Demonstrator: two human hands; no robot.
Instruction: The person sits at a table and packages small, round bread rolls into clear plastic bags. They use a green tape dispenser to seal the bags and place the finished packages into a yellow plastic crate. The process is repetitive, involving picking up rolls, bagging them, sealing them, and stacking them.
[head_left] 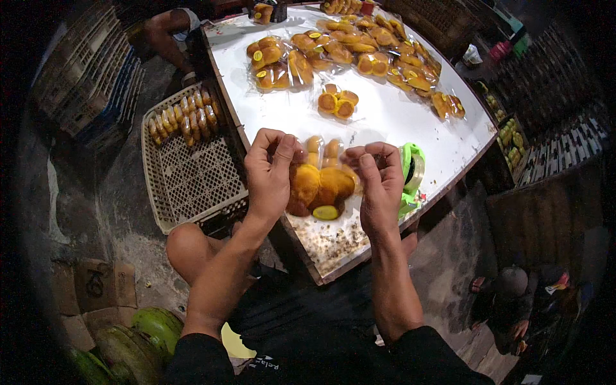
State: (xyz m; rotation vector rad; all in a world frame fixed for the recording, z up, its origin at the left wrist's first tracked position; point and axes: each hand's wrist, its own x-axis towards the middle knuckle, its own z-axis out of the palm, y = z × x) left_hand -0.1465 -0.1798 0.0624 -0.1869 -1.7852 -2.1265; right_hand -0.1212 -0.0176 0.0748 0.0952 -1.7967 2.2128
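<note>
My left hand [268, 172] and my right hand [378, 183] both pinch the top of a clear plastic bag of golden buns [321, 186] with a small yellow sticker, held just above the near end of a white table [385, 119]. The fingers of each hand are closed on the bag's open edge. A green tape dispenser [412, 173] stands right behind my right hand.
Several filled bags of buns [359, 45] lie across the far half of the table. A cream plastic crate [189, 160] with packed buns stands on the floor at left. Another person's arm [163, 35] shows at the far left corner. Green round objects [138, 337] lie by my left elbow.
</note>
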